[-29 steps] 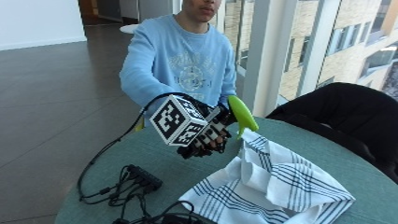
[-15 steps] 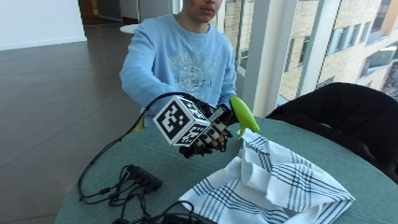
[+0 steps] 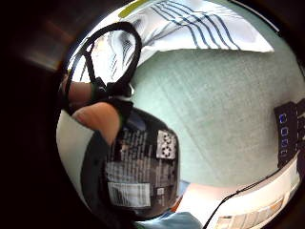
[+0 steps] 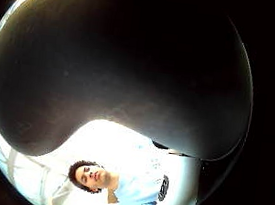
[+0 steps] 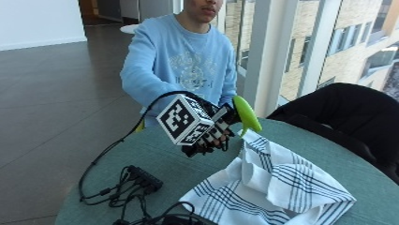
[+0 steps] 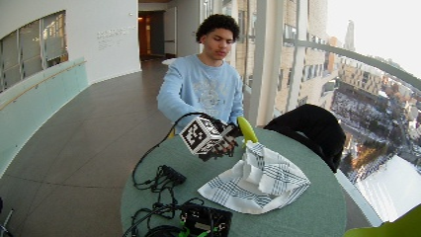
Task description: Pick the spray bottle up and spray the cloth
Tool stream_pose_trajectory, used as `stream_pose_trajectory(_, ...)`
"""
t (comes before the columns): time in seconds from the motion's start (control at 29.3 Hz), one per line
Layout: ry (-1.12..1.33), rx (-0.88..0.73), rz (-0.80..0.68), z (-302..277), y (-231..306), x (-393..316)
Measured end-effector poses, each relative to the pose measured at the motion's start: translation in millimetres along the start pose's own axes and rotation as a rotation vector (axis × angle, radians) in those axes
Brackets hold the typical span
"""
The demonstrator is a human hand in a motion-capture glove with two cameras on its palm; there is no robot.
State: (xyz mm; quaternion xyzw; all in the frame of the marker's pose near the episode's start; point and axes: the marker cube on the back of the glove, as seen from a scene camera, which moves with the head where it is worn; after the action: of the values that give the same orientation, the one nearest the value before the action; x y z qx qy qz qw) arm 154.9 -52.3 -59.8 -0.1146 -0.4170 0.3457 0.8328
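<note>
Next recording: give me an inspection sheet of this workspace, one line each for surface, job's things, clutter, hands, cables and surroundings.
Surface: round table with a green top.
Job's things: spray bottle with a green head, held up off the table, its nozzle end toward the cloth; the striped white cloth lies bunched on the table.
Clutter: a black device at the table's near edge.
Hands: gloved right hand grips the spray bottle's dark body; the other hand is not seen.
Cables: black cables in loose loops on the table beside the cloth.
Surroundings: a black chair behind the table, tall windows, bare dark floor.
</note>
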Motion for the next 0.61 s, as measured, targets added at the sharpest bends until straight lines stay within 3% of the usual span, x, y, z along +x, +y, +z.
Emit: stream_pose_trajectory(0.61, 0.021, -0.012, 0.020, 4.1, 2.4, 0.0)
